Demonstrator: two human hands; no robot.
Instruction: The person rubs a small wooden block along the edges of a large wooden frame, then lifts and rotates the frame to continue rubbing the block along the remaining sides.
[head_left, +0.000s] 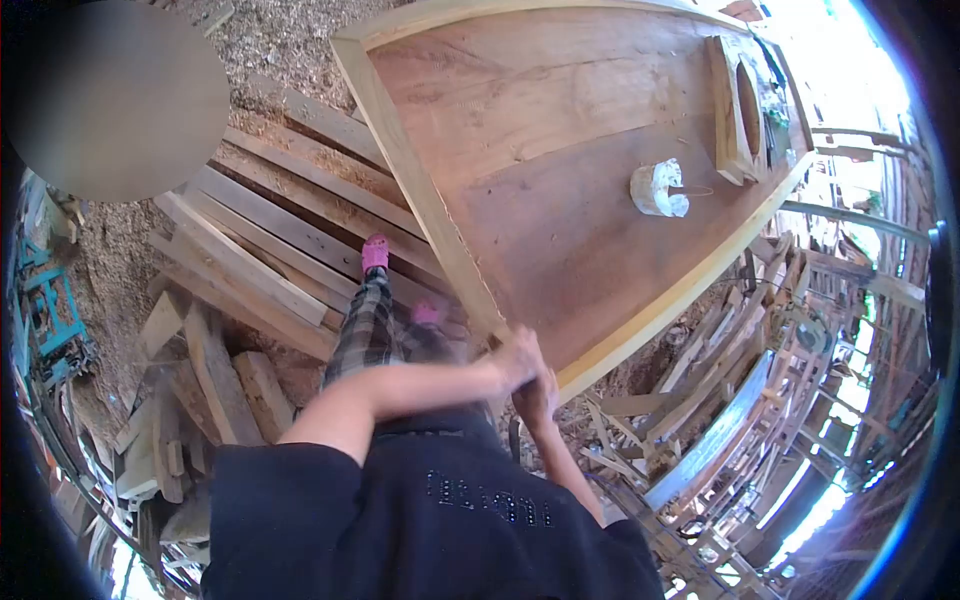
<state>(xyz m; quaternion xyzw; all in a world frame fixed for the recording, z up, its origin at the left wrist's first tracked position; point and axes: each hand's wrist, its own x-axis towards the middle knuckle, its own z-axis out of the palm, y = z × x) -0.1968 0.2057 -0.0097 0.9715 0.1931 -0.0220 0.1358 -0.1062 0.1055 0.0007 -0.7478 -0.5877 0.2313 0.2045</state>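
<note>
A large wooden panel with a raised pale frame [420, 205] lies in front of me, its near corner at my hands. My left hand [518, 358] is blurred and closed over that corner, close against the other hand. Just below and to the right, my right hand [537, 398] is also closed at the corner. What either hand holds is hidden or too small to name. On the panel's brown surface stands a whitish tub [658, 188] with a torn-looking rim. A wooden piece with an oval opening [735, 110] lies near the far end.
Long planks [290, 225] lie under and beside my feet in pink shoes [375, 254]. Wood offcuts [215, 375] are piled at the lower left. More scrap wood [700, 370] and a bluish board [715, 435] are on the right. Wood shavings cover the ground.
</note>
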